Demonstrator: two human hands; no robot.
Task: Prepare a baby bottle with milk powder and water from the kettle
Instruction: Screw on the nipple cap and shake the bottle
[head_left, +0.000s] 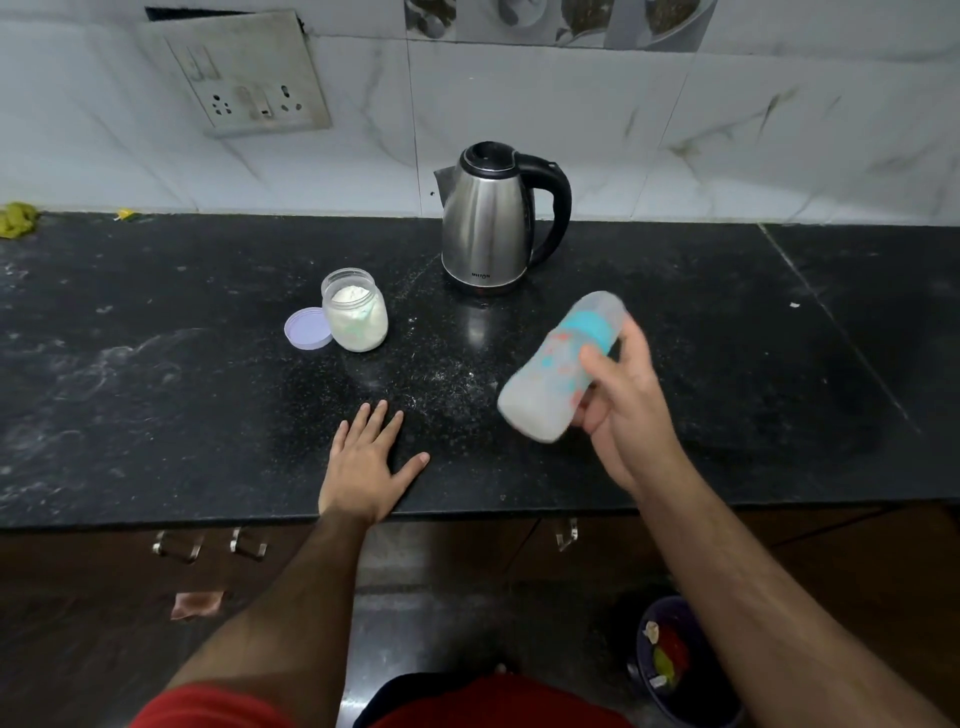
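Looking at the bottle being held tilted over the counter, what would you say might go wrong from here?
1. The baby bottle is tilted and motion-blurred in the right hand; if its teal collar is not tight, milk may leak onto the counter.
2. The powder jar stands open, its lid beside it, so a stray knock may spill powder.
3. The kettle stands just behind the bottle; a wide swing may strike it.
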